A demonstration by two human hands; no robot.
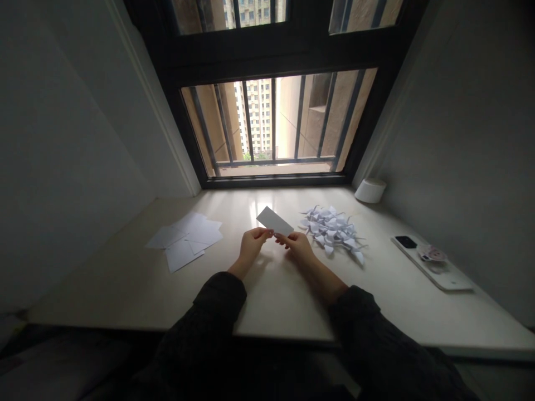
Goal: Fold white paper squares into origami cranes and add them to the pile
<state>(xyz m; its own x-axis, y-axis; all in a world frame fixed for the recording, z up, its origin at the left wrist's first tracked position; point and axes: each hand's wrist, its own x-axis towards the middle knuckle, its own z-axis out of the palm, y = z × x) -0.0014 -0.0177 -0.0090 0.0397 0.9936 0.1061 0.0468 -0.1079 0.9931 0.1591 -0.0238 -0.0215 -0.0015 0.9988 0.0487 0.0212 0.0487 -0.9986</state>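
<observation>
A folded white sheet of paper is raised a little above the pale desk, in front of the window. My left hand pinches its near edge from the left. My right hand pinches the same edge from the right. Both hands are closed on the paper, fingertips almost meeting. To the right of my right hand lies a heap of several folded white paper cranes. To the left of my left hand lie several flat white sheets, loosely overlapped.
A white phone with a round ornament on it lies at the desk's right side. A small white round object stands in the back right corner. A dark barred window closes the far end; grey walls flank both sides.
</observation>
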